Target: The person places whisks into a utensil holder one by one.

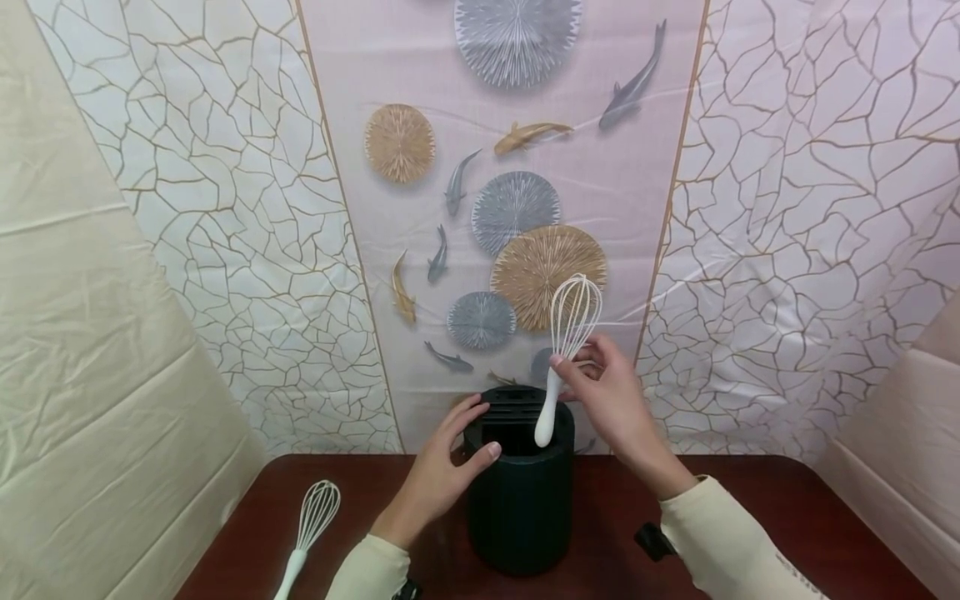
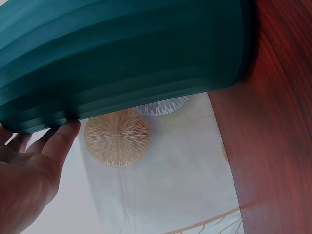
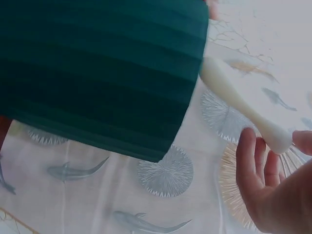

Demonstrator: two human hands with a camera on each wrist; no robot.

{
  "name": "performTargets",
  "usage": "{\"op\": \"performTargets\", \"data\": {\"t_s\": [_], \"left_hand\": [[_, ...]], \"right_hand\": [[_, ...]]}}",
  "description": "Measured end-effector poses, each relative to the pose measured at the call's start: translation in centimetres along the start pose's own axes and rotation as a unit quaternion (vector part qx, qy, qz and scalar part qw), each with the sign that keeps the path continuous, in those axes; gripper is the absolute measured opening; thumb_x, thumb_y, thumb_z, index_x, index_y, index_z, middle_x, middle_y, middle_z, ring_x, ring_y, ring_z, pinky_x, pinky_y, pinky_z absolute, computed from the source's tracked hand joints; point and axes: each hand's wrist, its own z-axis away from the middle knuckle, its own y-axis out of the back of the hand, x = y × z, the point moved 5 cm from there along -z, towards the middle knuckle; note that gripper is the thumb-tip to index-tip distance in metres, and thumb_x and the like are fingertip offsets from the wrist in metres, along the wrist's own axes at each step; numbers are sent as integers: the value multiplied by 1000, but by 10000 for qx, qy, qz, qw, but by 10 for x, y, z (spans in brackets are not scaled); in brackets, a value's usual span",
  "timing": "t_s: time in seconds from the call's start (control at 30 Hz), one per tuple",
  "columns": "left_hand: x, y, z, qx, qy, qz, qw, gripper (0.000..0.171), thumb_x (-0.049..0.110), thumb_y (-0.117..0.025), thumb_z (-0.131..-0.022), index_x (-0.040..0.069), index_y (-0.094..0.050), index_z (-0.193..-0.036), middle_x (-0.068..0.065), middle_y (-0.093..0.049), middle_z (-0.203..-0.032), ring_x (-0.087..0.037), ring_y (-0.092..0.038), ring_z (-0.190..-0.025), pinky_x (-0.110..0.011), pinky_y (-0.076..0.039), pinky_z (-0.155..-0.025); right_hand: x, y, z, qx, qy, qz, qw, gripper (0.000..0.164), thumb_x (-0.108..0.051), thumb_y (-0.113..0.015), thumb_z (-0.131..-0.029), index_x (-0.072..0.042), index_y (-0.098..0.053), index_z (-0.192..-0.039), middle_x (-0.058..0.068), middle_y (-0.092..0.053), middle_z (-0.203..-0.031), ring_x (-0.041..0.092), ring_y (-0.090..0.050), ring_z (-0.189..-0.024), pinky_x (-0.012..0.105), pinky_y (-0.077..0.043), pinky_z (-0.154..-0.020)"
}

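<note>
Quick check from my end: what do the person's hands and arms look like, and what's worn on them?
Both the left hand and right hand are bare, without gloves. The left sleeve and right sleeve are pale cream and reach the wrists; the right one has small dark markings, too small to read. A black piece sits at the right wrist, another at the left.

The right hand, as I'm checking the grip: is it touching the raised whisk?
Touching: the head view shows the right hand pinching the whisk, with the thumb plainly against it.
</note>
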Motion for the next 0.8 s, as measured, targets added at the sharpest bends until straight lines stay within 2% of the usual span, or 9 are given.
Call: {"op": "performTargets", "data": {"t_s": [0.17,0.33,0.5,0.73,0.8], "left_hand": [[0,0,0,-18,8,-16,10000,60,46,-71,-100,29,-54,-155,11,-35,-168,-23,-35,-154,-59,-41,-117],[-1,0,1,-26,0,14,10000,59,46,-71,-101,31,-53,-155,11,-35,-168,-23,-34,-155,-59,-40,-118],[-2,0,1,-22,-25,24,10000,58,46,-71,-101,32,-53,-155,11,-34,-168,-24,-33,-155,-60,-40,-117],[-1,0,0,3,-25,67,10000,57,45,-71,-101,31,-55,-154,11,-36,-167,-23,-35,-154,-60,-41,-117],[0,0,0,14,-15,124,9999,57,45,-72,-100,31,-55,-153,11,-36,-167,-23,-35,-154,-61,-41,-116]], "right_hand": [[2,-7,5,91,468,425,9980,47,-12,-70,-103,3,-50,-142,21,-68,-121,29,-70,-99,37,-64,-74],[9,-13,13,70,841,861,9927,52,-4,-72,-100,3,-48,-145,21,-69,-124,30,-70,-102,34,-62,-79],[18,-19,21,-129,1030,1038,9892,63,3,-75,-95,-1,-42,-148,22,-67,-124,29,-72,-102,35,-62,-77],[24,-20,28,-147,1377,1313,9816,98,12,-78,-87,-11,-20,-163,22,-64,-120,28,-73,-89,31,-61,-69],[23,-21,28,-123,1515,1460,9775,102,12,-80,-85,-15,-21,-163,22,-62,-120,27,-73,-85,30,-61,-66]]}}
